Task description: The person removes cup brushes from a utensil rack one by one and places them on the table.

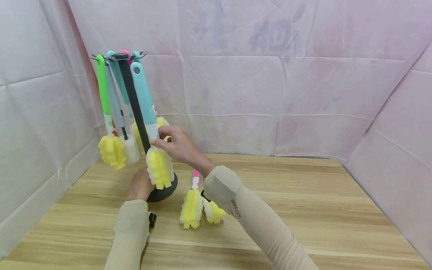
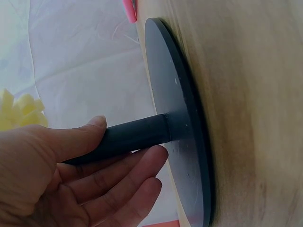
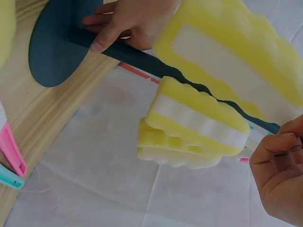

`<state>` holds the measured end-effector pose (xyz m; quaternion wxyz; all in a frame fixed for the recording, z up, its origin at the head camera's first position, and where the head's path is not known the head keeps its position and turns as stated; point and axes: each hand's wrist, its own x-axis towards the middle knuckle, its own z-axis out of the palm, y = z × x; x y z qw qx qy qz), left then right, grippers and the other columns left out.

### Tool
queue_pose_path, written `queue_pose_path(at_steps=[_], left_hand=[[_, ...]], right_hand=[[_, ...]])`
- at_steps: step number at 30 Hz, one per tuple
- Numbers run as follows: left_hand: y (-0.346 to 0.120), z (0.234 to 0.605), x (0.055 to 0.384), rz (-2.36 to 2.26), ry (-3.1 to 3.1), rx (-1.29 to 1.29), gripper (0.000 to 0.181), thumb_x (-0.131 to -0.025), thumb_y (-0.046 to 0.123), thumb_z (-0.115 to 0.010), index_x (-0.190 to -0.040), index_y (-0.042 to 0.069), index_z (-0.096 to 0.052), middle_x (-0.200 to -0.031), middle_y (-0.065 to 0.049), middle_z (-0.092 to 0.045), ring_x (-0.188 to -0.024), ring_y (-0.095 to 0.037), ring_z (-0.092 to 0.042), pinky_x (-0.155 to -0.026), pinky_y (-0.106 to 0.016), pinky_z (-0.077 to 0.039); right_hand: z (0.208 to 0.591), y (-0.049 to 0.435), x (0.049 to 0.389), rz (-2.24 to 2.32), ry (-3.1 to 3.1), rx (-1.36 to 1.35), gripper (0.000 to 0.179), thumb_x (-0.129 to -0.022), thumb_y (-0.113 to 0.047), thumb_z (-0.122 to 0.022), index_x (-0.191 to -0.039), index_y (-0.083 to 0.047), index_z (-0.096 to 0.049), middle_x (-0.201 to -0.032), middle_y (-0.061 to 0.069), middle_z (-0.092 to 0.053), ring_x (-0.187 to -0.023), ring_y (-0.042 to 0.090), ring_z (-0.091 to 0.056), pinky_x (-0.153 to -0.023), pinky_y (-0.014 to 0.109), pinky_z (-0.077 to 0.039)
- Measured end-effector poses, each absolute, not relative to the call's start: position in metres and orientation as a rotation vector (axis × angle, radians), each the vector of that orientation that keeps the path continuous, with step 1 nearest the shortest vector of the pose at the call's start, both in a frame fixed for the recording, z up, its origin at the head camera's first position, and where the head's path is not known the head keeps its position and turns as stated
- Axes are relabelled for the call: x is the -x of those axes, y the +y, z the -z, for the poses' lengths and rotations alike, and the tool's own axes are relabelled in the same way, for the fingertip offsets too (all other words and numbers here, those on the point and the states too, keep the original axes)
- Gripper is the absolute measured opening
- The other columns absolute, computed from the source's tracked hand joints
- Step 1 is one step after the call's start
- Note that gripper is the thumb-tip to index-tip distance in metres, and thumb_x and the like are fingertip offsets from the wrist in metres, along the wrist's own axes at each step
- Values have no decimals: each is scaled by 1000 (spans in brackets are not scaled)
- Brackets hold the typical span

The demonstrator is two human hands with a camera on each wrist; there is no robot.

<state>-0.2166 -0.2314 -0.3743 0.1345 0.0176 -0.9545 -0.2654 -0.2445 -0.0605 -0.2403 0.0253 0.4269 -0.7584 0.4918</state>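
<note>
A black upright stand (image 1: 132, 97) with hooks at its top holds several sponge bottle brushes. My left hand (image 1: 140, 183) grips its post just above the round base (image 2: 165, 71), thumb on one side and fingers on the other. At the stand's front, my right hand (image 1: 179, 144) pinches the lower handle of a light-blue sponge brush (image 1: 143, 93); its yellow-and-white sponge head (image 1: 159, 168) hangs below. Whether a hook passes through its handle hole, I cannot tell. A green-handled brush (image 1: 102, 88) and a grey-handled brush (image 1: 115, 97) hang at the left.
On the wooden table (image 1: 287, 210), a pink-handled sponge brush (image 1: 191, 208) lies beside another yellow-and-white sponge head (image 1: 213, 212), partly behind my right sleeve. Pale cloth walls (image 1: 236, 86) close off the back and both sides.
</note>
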Motion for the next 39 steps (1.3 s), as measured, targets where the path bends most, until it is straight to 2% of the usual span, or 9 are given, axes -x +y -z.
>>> queue_pose_path(at_steps=[6, 12, 20, 23, 29, 39], left_hand=[[-231, 372, 219, 715, -2825, -104, 11, -89, -8, -57, -80, -4, -61, -78, -20, -64, -78, -38, -65, -70, -53, -54], [-230, 368, 222, 727, -2914, -207, 13, -91, -8, -54, -81, -6, -62, -79, -19, -63, -73, -32, -62, -64, -49, -53], [-229, 367, 222, 711, -2937, -205, 20, -96, 0, -51, -96, -17, -62, -91, -31, -65, -85, -46, -67, -70, -55, -54], [-230, 367, 222, 717, -2938, -198, 21, -96, 1, -52, -95, -17, -62, -90, -31, -65, -82, -44, -66, -69, -54, -54], [-230, 367, 223, 713, -2933, -203, 26, -101, 8, -57, -92, -15, -65, -85, -28, -66, -75, -41, -66, -65, -51, -54], [-230, 367, 223, 744, -2919, -211, 29, -100, 12, -63, -88, -14, -66, -76, -22, -64, -64, -31, -62, -60, -44, -51]], right_hand=[[242, -58, 246, -1534, -2341, -1309, 22, -97, -6, -66, -77, -2, -60, -79, 6, -59, -73, 17, -47, -62, 20, -38], [247, -53, 248, -1540, -2319, -1308, 31, -96, -6, -68, -69, -5, -53, -73, 4, -52, -65, 12, -40, -59, 20, -36], [251, -47, 249, -1591, -2346, -1277, 34, -96, -6, -69, -67, -6, -51, -68, 1, -47, -53, 10, -37, -51, 21, -36], [251, -45, 249, -1629, -2360, -1262, 31, -96, -5, -68, -69, -4, -53, -70, 2, -49, -52, 10, -40, -50, 21, -37], [253, -41, 250, -1672, -2383, -1216, 14, -94, -2, -70, -84, 2, -61, -73, 4, -56, -56, 10, -47, -51, 22, -41], [255, -34, 253, -1661, -2452, -1138, 18, -96, -7, -70, -82, -2, -59, -70, 3, -57, -50, 12, -45, -51, 23, -39]])
